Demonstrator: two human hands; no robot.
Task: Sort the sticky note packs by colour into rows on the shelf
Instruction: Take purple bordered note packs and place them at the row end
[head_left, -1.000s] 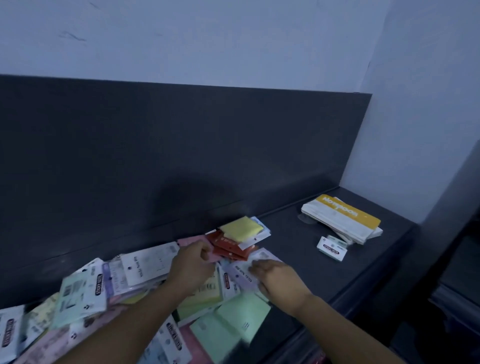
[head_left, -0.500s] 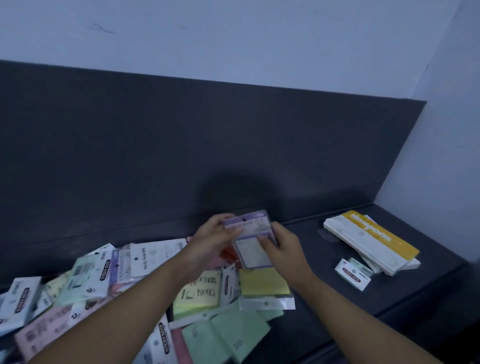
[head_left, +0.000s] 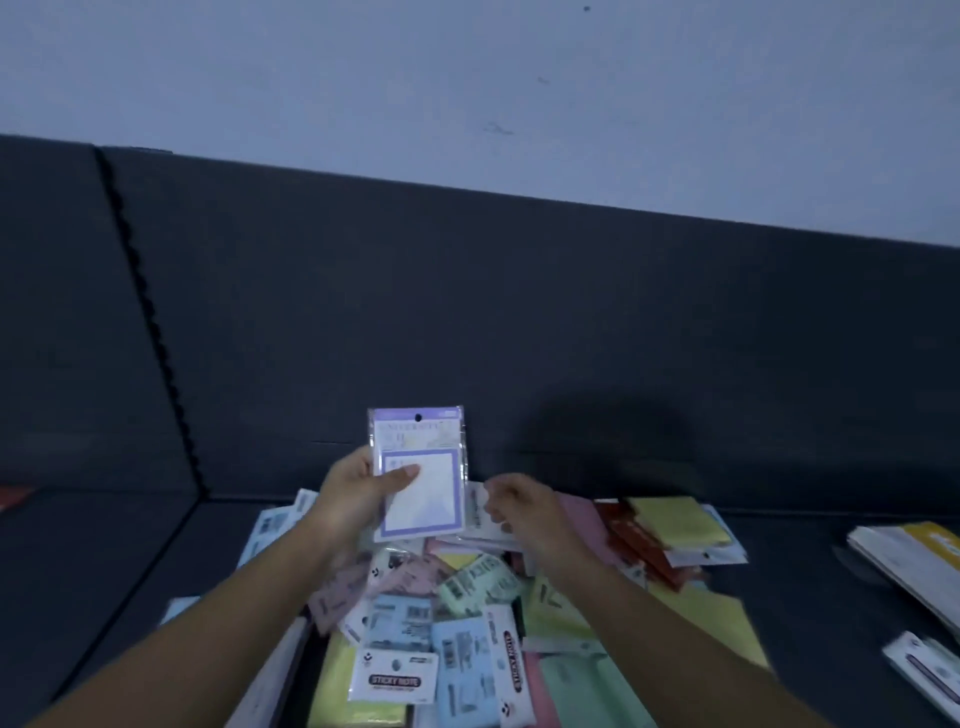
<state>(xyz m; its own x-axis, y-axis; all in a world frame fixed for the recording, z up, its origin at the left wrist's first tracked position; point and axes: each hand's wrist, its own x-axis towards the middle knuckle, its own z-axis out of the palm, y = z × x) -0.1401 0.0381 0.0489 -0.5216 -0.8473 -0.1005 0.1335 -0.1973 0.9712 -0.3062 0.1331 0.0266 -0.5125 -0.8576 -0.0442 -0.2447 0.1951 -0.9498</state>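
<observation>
**Purple-bordered pack lifted clear of the pile, waiting for a row**

The left hand (head_left: 358, 499) is gripping a purple-bordered sticky note pack (head_left: 420, 475) just above the centre of the frame, thumb pressing across its clear front and the other fingers hiding behind it. The pack is standing upright, well off the shelf, its hang-hole header pointing at the top of the frame. To its right, the right hand (head_left: 524, 512) is hovering half curled and empty, apart from the pack, just over the pile.

That pile of mixed sticky note packs (head_left: 457, 623) is filling the lower centre: blue, green, pink and yellow ones are overlapping at all angles, and a yellow pack (head_left: 675, 519) is lying on red ones at centre right.

To do this step well, the pack probably wants setting down flat and square to the dark back panel (head_left: 519, 338), so later purple ones can line up beside it. The thumb-on-front grip looks secure enough for a slippery sleeve, though a flat release is safer than a drop.

Open room is showing on the dark shelf (head_left: 130, 545) at the lower left, bare from the pile's edge to the frame's edge. The right side is tighter: a white and yellow booklet stack (head_left: 909, 561) is sitting at the right edge.
</observation>
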